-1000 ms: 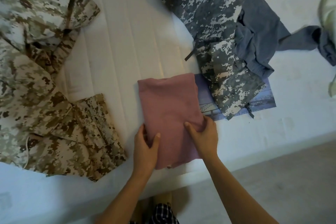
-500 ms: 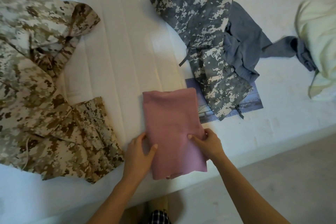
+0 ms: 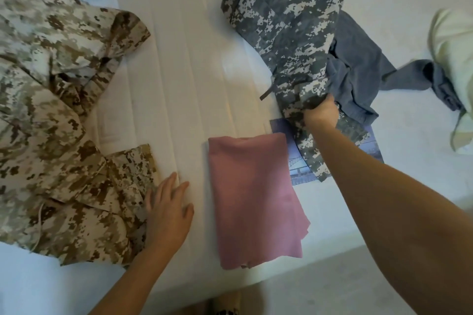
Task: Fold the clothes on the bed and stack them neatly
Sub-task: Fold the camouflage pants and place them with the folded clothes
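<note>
Both hands have left the folded pink garment (image 3: 252, 199). The right hand (image 3: 321, 114) has reached far and right and clutches the grey camouflage garment (image 3: 286, 20); the left hand (image 3: 167, 212) has slid left, flat beside the tan camouflage garment (image 3: 64, 135).

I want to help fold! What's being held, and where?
The right grip holds the grey pixel-camouflage cloth garment by bunched fabric in its lower part; the left grip holds nothing.
</note>
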Demonstrator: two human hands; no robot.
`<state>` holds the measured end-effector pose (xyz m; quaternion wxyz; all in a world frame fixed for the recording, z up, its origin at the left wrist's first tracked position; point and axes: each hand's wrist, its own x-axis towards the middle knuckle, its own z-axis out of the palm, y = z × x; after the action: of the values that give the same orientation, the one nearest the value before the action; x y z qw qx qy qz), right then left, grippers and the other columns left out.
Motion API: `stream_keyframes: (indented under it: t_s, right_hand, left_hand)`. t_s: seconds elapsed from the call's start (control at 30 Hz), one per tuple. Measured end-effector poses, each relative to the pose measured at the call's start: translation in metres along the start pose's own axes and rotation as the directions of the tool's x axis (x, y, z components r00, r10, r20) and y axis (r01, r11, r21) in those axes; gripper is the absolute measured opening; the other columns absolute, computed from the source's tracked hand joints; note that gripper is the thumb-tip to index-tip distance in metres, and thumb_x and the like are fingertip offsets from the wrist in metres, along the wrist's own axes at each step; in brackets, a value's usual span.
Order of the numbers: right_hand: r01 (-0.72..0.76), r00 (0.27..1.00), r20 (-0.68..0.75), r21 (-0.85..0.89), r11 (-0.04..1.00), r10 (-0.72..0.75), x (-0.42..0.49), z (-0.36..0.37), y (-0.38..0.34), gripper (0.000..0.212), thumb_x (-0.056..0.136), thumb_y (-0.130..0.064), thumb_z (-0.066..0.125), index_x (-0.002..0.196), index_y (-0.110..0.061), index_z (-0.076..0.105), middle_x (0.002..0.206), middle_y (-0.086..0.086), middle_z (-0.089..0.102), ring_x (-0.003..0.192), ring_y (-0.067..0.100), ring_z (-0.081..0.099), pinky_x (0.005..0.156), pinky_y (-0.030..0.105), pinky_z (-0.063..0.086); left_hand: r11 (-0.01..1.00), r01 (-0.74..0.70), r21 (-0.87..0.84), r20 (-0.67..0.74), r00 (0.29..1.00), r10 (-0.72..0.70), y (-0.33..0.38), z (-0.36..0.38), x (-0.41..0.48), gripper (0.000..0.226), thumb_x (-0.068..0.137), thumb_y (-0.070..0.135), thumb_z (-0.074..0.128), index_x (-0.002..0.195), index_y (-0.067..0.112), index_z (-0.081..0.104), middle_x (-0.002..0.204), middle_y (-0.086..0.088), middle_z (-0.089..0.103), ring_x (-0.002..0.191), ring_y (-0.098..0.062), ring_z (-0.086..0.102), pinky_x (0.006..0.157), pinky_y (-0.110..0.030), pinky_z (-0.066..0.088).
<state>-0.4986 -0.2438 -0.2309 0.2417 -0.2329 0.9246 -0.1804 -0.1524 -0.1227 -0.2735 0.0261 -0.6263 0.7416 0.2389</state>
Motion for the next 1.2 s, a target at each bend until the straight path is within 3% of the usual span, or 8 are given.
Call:
stream_keyframes:
  t_s: [0.13, 0.33, 0.57, 0.7, 0.83, 0.93, 1.03, 1.2]
  right_hand:
    - [0.083, 0.972, -0.23, 0.166, 0.983, -0.043, -0.004, -0.039, 0.001, 0.027, 0.093, -0.006, 0.041, 0.109, -0.007, 0.064, 0.099, 0.015, 0.064, 0.093, 0.028, 0.058, 0.075, 0.028, 0.041]
    - [0.318, 0.939, -0.317, 0.659, 0.681, -0.132, -0.077, -0.136, -0.006, 0.026, 0.085, -0.005, 0.038, 0.068, -0.019, 0.053, 0.07, 0.005, 0.047, 0.067, 0.014, 0.044, 0.061, 0.031, 0.039]
    - [0.187, 0.958, 0.038, 0.67, 0.718, -0.285, -0.195, -0.154, 0.001, 0.026, 0.085, 0.009, 0.043, 0.08, -0.008, 0.061, 0.079, 0.015, 0.063, 0.071, 0.015, 0.053, 0.066, 0.032, 0.046]
    - [0.091, 0.855, 0.328, 0.667, 0.74, -0.401, -0.226, -0.193, 0.004, 0.022, 0.084, -0.009, 0.067, 0.098, -0.026, 0.063, 0.095, -0.009, 0.07, 0.09, 0.006, 0.064, 0.071, 0.02, 0.052]
    - [-0.333, 0.789, 0.524, 0.804, 0.493, -0.321, -0.206, -0.263, -0.013, 0.036, 0.071, -0.061, 0.064, 0.096, -0.036, 0.073, 0.101, -0.009, 0.073, 0.089, 0.009, 0.07, 0.075, 0.033, 0.059]
    - [-0.54, 0.735, 0.644, 0.746, 0.39, -0.214, -0.175, -0.302, -0.056, 0.057, 0.074, -0.065, 0.059, 0.104, -0.017, 0.07, 0.126, 0.014, 0.061, 0.106, 0.033, 0.064, 0.085, 0.055, 0.052]
    - [-0.492, 0.697, 0.673, 0.7, 0.518, -0.247, -0.173, -0.332, -0.11, 0.032, 0.093, -0.036, 0.055, 0.104, -0.007, 0.064, 0.108, 0.017, 0.069, 0.089, 0.028, 0.07, 0.067, 0.038, 0.059]
    - [-0.028, 0.93, 0.285, 0.687, 0.726, -0.233, -0.189, -0.387, -0.161, 0.057, 0.089, 0.002, 0.048, 0.143, -0.004, 0.03, 0.078, 0.011, 0.055, 0.061, 0.024, 0.054, 0.054, 0.026, 0.045]
  left_hand:
    - [0.996, 0.025, -0.091, 0.094, 0.995, -0.016, -0.009, -0.007, 0.002, 0.041, 0.088, 0.024, 0.062, 0.128, 0.021, 0.055, 0.151, -0.002, 0.033, 0.14, -0.019, 0.026, 0.115, -0.041, 0.005]
    - [0.829, 0.153, -0.538, 0.022, 0.986, -0.168, 0.055, -0.065, 0.02, 0.036, 0.088, 0.024, 0.063, 0.123, 0.016, 0.057, 0.131, -0.001, 0.053, 0.125, -0.02, 0.044, 0.106, -0.034, 0.031]
    - [-0.055, 0.617, -0.785, 0.608, 0.785, 0.117, 0.237, -0.161, 0.052, 0.05, 0.084, 0.048, 0.06, 0.118, 0.012, 0.062, 0.104, -0.006, 0.071, 0.092, -0.02, 0.065, 0.078, -0.033, 0.051]
    - [0.317, 0.329, -0.89, 0.264, 0.937, -0.23, 0.268, -0.204, 0.065, 0.027, 0.087, 0.007, 0.06, 0.114, 0.001, 0.061, 0.114, -0.018, 0.065, 0.088, -0.024, 0.06, 0.071, -0.029, 0.053]
    - [0.567, -0.024, -0.824, -0.056, 0.998, -0.04, 0.289, -0.271, 0.05, 0.013, 0.091, 0.007, 0.049, 0.098, 0.009, 0.061, 0.082, -0.001, 0.063, 0.077, -0.018, 0.057, 0.063, -0.019, 0.047]
    - [0.595, -0.195, -0.78, -0.101, 0.977, 0.187, 0.313, -0.319, 0.007, 0.011, 0.093, 0.009, 0.05, 0.095, 0.014, 0.06, 0.076, 0.005, 0.06, 0.067, -0.008, 0.055, 0.057, -0.014, 0.042]
    - [0.567, -0.292, -0.77, -0.024, 0.902, 0.432, 0.315, -0.336, -0.052, 0.021, 0.094, 0.013, 0.054, 0.113, 0.018, 0.061, 0.105, 0.009, 0.065, 0.097, -0.007, 0.06, 0.084, -0.021, 0.045]
    - [0.412, 0.013, -0.911, 0.161, 0.932, 0.326, 0.272, -0.37, -0.09, 0.036, 0.093, 0.02, 0.057, 0.128, 0.02, 0.052, 0.118, 0.009, 0.06, 0.102, -0.003, 0.058, 0.077, -0.011, 0.046]
